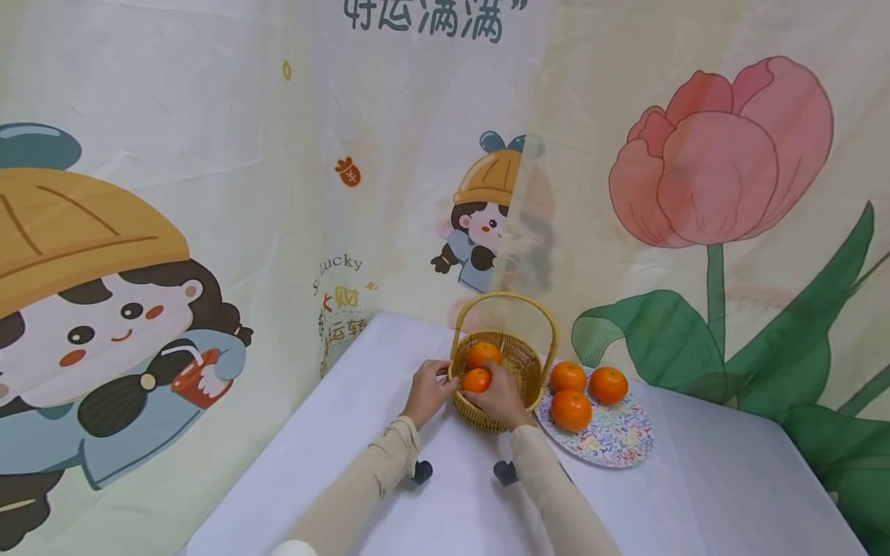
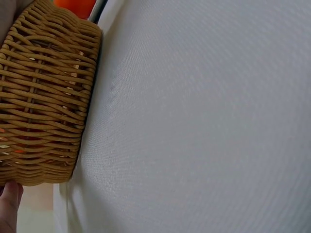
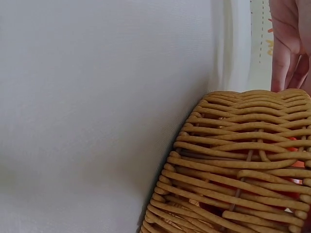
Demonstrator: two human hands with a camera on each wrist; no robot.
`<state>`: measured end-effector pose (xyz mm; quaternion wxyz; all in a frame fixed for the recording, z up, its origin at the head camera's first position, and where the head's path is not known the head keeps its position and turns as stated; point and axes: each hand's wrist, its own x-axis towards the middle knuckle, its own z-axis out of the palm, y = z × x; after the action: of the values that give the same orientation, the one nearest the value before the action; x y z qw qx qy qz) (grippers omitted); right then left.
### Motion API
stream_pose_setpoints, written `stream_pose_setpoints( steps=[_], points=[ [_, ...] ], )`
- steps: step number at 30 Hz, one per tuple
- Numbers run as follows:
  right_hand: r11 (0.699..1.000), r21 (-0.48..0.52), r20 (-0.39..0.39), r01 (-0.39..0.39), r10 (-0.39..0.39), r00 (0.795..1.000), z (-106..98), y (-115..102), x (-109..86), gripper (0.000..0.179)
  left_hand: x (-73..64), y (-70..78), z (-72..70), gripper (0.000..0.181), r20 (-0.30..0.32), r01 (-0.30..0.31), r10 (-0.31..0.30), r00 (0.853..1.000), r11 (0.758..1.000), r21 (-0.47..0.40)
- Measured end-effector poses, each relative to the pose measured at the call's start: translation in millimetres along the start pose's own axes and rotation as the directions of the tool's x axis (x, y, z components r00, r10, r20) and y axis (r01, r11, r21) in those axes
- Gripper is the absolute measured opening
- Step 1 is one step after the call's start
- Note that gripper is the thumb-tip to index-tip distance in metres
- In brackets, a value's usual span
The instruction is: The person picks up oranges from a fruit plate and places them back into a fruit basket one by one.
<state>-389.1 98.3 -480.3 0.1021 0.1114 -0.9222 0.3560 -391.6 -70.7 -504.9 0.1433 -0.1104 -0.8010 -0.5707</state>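
A tan wicker basket [image 1: 480, 417] with a tall arched handle stands on the table. Two oranges are inside it: a farther orange [image 1: 484, 354] and a nearer orange [image 1: 476, 380]. My right hand [image 1: 502, 395] reaches over the near right rim and grips the nearer one, fingers partly hidden behind the fruit. At the left rim, my left hand [image 1: 429, 390] holds the basket's edge between thumb and fingers. The left wrist view has the woven side [image 2: 43, 97] close up, a left thumb [image 2: 8, 206] at its rim. Orange shows through the weave [image 3: 243, 160] in the right wrist view.
Right of the basket lies a round plate [image 1: 619, 444] with a colourful speckled pattern, bearing three oranges [image 1: 572, 411]. A white cloth [image 1: 445, 510] covers the table. Printed curtains [image 1: 417, 100] hang close behind the basket and along the left side.
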Motion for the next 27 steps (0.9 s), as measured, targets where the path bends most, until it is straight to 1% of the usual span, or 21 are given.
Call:
stream_pose_setpoints(
  steps=[4,8,14,18,20,23,27],
  points=[
    [0.999,-0.043,0.029,-0.015,0.016,0.999,-0.3,0.5,1.5,0.065,0.5,0.3,0.3,0.039,0.0,0.009,-0.009,1.0,1.0,-0.008],
    [0.999,-0.047,0.04,-0.012,0.014,0.999,-0.4,1.5,2.0,0.064,0.2,0.1,0.3,0.039,0.001,0.013,-0.013,1.0,1.0,-0.008],
    [0.998,-0.066,0.023,0.012,-0.011,1.0,-0.1,3.1,0.6,0.063,-0.4,-0.5,0.7,0.039,-0.001,0.004,-0.004,1.0,1.0,-0.004],
    [0.999,-0.047,0.004,-0.002,0.002,1.0,-0.8,2.3,-1.4,0.062,-0.8,0.7,0.8,0.039,0.001,-0.003,0.003,1.0,1.0,0.006],
    [0.999,-0.043,-0.002,0.004,-0.004,1.0,-1.7,1.1,-2.2,0.062,-0.8,1.7,0.5,0.038,-0.005,-0.007,0.007,1.0,1.0,0.012],
    [0.999,-0.047,-0.003,0.01,-0.01,1.0,-3.3,-1.4,-4.0,0.062,-1.1,3.4,-0.1,0.037,-0.016,-0.011,0.011,1.0,1.0,0.021],
    [0.998,-0.061,-0.009,0.013,-0.013,1.0,-4.7,-3.9,-7.4,0.062,-2.1,4.0,-0.2,0.036,-0.011,-0.003,0.003,1.0,1.0,0.03]
  ],
)
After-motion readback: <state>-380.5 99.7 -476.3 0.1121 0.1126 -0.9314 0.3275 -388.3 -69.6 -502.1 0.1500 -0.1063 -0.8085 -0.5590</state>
